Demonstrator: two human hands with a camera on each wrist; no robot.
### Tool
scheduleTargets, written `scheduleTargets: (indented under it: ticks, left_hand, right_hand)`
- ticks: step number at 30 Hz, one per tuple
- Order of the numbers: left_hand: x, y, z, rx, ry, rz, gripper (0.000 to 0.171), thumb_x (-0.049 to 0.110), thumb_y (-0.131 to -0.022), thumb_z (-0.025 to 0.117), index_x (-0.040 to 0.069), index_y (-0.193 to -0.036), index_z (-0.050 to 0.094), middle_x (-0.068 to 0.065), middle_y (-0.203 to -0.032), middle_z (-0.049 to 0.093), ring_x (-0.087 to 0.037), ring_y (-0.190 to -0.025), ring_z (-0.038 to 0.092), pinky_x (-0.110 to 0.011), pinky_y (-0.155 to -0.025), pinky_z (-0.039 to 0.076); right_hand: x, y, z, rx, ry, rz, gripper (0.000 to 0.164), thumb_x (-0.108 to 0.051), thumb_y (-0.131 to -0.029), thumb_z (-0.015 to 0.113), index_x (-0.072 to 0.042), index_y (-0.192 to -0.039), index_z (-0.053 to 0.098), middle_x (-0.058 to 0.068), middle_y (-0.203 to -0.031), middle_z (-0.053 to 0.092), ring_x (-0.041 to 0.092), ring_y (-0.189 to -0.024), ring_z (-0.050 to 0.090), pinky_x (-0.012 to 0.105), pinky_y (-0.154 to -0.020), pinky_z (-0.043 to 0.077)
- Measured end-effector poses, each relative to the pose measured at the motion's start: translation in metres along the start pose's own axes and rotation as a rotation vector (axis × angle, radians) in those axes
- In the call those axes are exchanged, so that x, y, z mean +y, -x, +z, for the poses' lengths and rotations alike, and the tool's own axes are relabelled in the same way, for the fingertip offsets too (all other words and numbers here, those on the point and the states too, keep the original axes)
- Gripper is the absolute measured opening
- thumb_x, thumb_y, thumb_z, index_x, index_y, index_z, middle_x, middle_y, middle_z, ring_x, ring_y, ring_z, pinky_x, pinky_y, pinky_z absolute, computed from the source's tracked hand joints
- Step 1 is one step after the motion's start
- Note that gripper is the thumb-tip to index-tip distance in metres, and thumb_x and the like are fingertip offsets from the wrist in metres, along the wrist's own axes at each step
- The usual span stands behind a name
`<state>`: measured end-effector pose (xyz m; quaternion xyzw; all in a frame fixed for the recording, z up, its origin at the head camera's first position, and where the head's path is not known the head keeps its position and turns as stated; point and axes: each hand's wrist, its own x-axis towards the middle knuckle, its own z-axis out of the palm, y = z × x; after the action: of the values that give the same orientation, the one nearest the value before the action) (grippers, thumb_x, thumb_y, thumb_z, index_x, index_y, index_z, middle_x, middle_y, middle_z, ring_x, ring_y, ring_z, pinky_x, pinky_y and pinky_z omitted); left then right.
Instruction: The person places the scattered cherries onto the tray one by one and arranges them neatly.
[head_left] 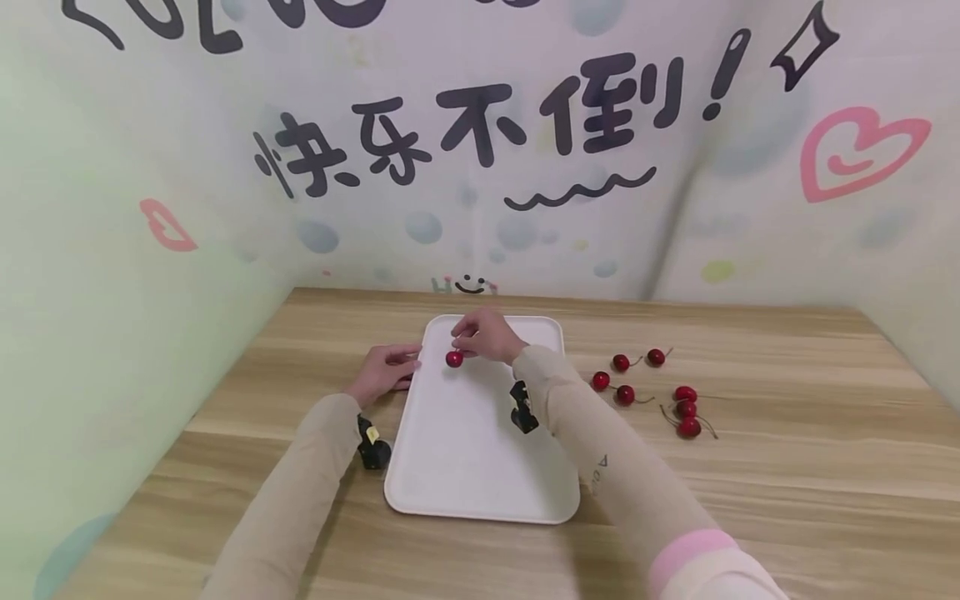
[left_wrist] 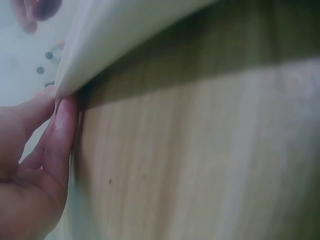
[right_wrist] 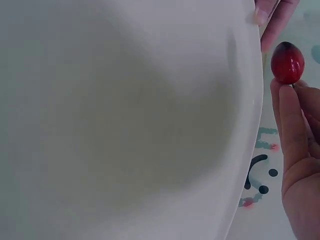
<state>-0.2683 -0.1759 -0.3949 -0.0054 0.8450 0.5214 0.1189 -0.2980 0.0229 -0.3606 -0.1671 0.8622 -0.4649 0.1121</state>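
A white rectangular tray [head_left: 480,450] lies lengthwise on the wooden table. At its far left edge, my left hand [head_left: 384,372] holds the rim. The left wrist view shows that hand [left_wrist: 37,160] with thumb and fingertips meeting at the tray's side [left_wrist: 120,35]. Over the far part of the tray, my right hand [head_left: 489,333] pinches a red cherry [head_left: 454,358] near its stem. In the right wrist view the cherry [right_wrist: 288,63] sits just beyond the fingertips of the right hand [right_wrist: 300,135], and most of its stem is hidden.
To the right of the tray, several stemmed cherries lie loose on the table [head_left: 787,467]. One group [head_left: 626,395] is nearer the tray, another cluster [head_left: 686,409] farther right. A printed backdrop [head_left: 480,233] rises behind the table. Each wrist wears a small black device [head_left: 522,407].
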Motion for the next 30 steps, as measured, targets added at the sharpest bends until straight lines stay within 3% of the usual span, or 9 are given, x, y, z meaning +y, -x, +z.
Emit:
scheduleTargets:
  ticks: [15,30]
  left_hand:
    - [-0.001,0.002,0.001,-0.002,0.039,0.009,0.040,0.007,-0.088,0.057,0.003,-0.127,0.050,-0.019,-0.105,0.056,-0.013,-0.077,0.060,-0.026,-0.070,0.054]
    - [0.000,0.002,0.000,0.004,0.021,0.015,0.040,0.009,-0.088,0.057,0.005,-0.127,0.051,-0.017,-0.102,0.056,-0.013,-0.077,0.060,-0.025,-0.070,0.054]
  right_hand:
    - [0.008,-0.015,0.024,0.003,0.132,0.055,0.015,-0.007,-0.080,0.066,0.001,-0.093,0.067,0.007,-0.078,0.063,0.013,-0.066,0.056,0.018,-0.059,0.048]
    - [0.007,-0.019,0.027,-0.033,0.071,0.171,0.015,-0.007,-0.080,0.067,0.002,-0.093,0.067,0.009,-0.078,0.064,0.011,-0.063,0.058,0.017,-0.058,0.050]
